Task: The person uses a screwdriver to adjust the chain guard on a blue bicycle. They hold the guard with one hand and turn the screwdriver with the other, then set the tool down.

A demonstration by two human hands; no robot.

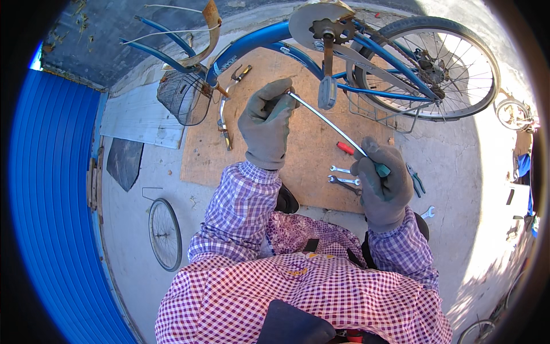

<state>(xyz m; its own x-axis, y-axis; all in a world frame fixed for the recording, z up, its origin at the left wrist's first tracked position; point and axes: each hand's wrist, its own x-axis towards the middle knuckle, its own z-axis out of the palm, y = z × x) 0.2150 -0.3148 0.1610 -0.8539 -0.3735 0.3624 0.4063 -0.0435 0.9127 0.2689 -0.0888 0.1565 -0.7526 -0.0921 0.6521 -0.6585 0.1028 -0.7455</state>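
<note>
A long screwdriver (326, 120) with a bright metal shaft and a green handle spans both hands. My gloved right hand (385, 186) is closed around its handle, and part of the green grip shows between the fingers. Up and to the left, my gloved left hand (267, 123) pinches the far end of the shaft; its fingertips hide most of the tip. Beyond the hands lies an upside-down blue bicycle frame (252, 43) with its chainring, crank and pedal (327, 93) near the shaft. Neither hand touches the bicycle.
On the brown board (200, 163) lie a handlebar (222, 112), a red-handled tool (345, 148) and several wrenches (344, 180). Green pliers (415, 179) and another wrench (428, 212) lie right. A wire basket (182, 97) and a loose wheel (164, 234) are left. The rear wheel (484, 74) stays mounted.
</note>
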